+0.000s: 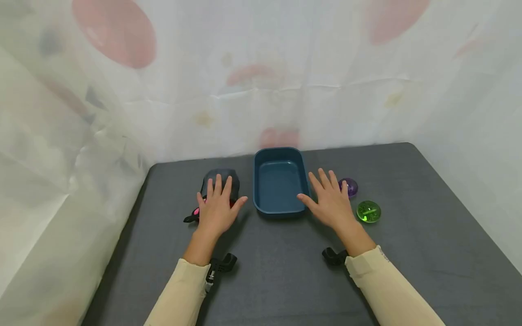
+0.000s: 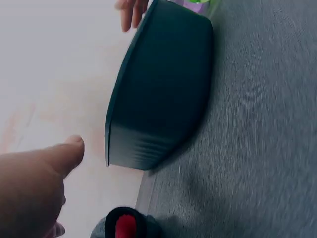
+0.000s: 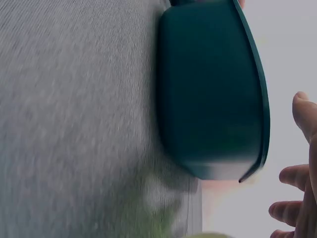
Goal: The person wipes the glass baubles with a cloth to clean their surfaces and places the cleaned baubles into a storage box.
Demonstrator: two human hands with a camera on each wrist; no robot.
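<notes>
Left arm: cream sleeve, forearm reaching forward from the near edge over the dark grey table (image 1: 285,280), palm down.
Right arm: cream sleeve, forearm angled in from the near right, palm down.
Left hand (image 1: 217,209): fingers straight and slightly spread, thumb out toward the tray; it lies over a dark soft toy (image 1: 220,180), gripping nothing. Contact with the toy looks likely from the head view but cannot be confirmed.
Right hand (image 1: 329,201): fingers straight and spread, thumb tip just beside the tray's near right corner; holds nothing.
Toy: black with pink and red parts, just left of the tray, mostly under the left fingers.
Green ball (image 1: 369,211): on the table, just right of the right hand.
Purple ball (image 1: 349,187): beyond the green one, beside the right little finger.
Tray (image 1: 258,181): dark blue, rectangular, between the two hands, standing flat.
Backdrop: white sheet (image 1: 261,81) with faint pink patches behind the table.
</notes>
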